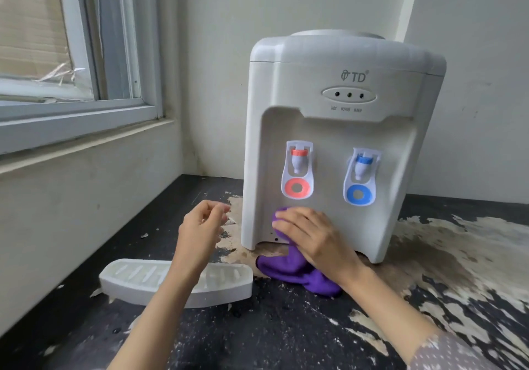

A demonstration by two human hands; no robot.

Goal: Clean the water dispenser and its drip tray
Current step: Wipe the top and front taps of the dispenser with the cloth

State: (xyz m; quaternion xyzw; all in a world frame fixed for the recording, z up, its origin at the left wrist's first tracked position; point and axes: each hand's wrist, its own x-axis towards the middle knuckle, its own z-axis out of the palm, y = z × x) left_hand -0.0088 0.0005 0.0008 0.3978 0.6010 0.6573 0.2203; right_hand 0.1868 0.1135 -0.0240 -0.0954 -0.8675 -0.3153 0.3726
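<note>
A white tabletop water dispenser [340,129] stands on a dark worn table [257,335], with a red tap [298,159] and a blue tap [361,166] in its front recess. My right hand [312,235] presses a purple cloth [297,272] flat against the lower front panel, below the red tap; the cloth hangs down onto the table. My left hand [201,226] hovers just left of the dispenser, fingers loosely curled, holding nothing. The white drip tray [217,286] lies detached on the table at the front left, partly behind my left forearm.
A wall with a window [71,55] and its sill runs along the left. Another wall stands close behind the dispenser. The table's dark coating is peeled to a pale layer [446,243] around and right of the dispenser, with loose flakes scattered about.
</note>
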